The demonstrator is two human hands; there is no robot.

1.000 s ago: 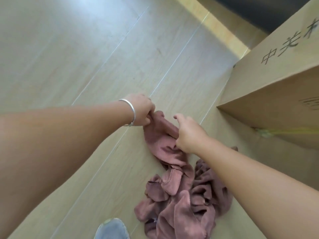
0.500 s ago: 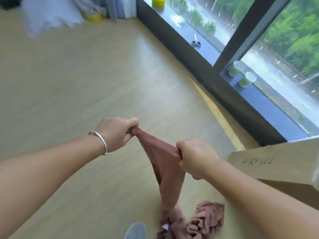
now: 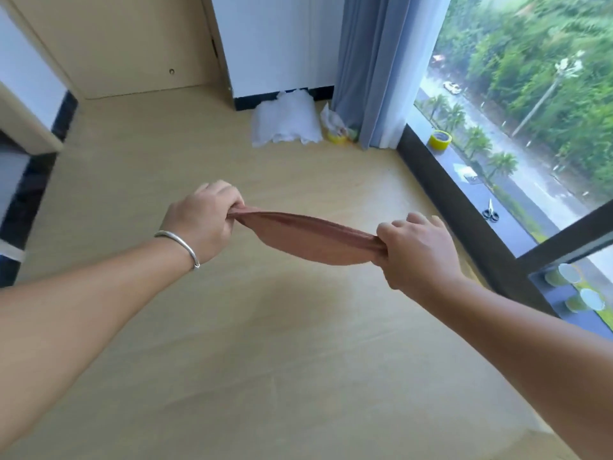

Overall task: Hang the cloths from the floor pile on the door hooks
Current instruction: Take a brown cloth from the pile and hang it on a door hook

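With my left hand and right hand each pinching an end of the reddish-brown cloth, I'd keep its top edge taut and find a hanging point before reaching for a hook.

One cloth, two hands, two tape rolls, two cups.

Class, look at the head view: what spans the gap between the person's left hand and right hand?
A pinkish-brown cloth, pulled out between the left hand and right hand, each gripping one end.
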